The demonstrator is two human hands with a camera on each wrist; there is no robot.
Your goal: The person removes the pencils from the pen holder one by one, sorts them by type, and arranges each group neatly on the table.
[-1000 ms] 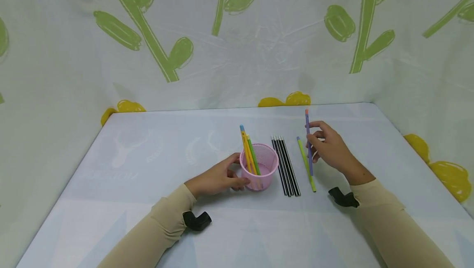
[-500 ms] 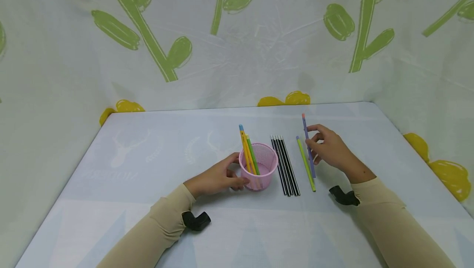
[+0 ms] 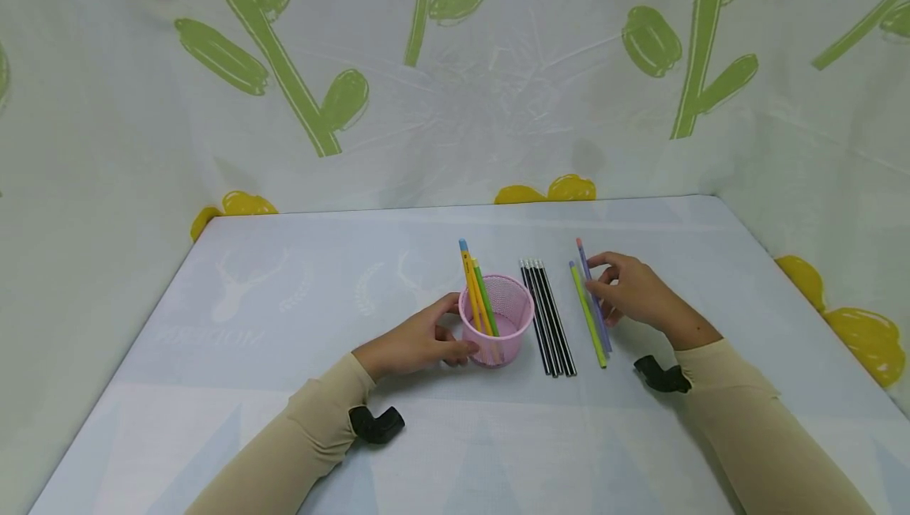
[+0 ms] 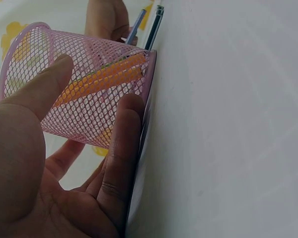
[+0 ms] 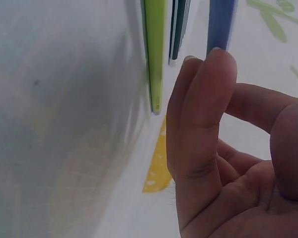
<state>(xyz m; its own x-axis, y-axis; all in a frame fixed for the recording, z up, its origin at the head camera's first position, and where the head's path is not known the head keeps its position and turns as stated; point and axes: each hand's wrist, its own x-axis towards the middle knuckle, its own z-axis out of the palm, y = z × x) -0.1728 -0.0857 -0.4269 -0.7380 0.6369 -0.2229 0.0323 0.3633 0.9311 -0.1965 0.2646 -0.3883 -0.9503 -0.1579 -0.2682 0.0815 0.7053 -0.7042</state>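
Observation:
My left hand (image 3: 415,337) holds the side of a pink mesh pencil cup (image 3: 513,343). In the left wrist view its thumb and fingers curve around the mesh. Yellow pencils (image 3: 470,282) and a green pencil (image 3: 485,294) lean inside the cup. My right hand (image 3: 636,290) pinches a purple pencil (image 3: 584,259) with a pink tip, held at a low slant near the table. Just left of it lies a lime-green pencil (image 3: 587,316). In the right wrist view the fingers hide part of the purple pencil (image 5: 221,25).
Several black pencils (image 3: 547,317) lie side by side between the cup and the lime-green pencil. The white table (image 3: 249,294) ends at a wall (image 3: 512,120) printed with green leaves. A dark device (image 3: 377,425) sits at each wrist.
My right hand has lowered the purple pencil toward the table, its pink tip coming down and slightly left, beside the lime-green pencil. The left hand and cup have stayed put.

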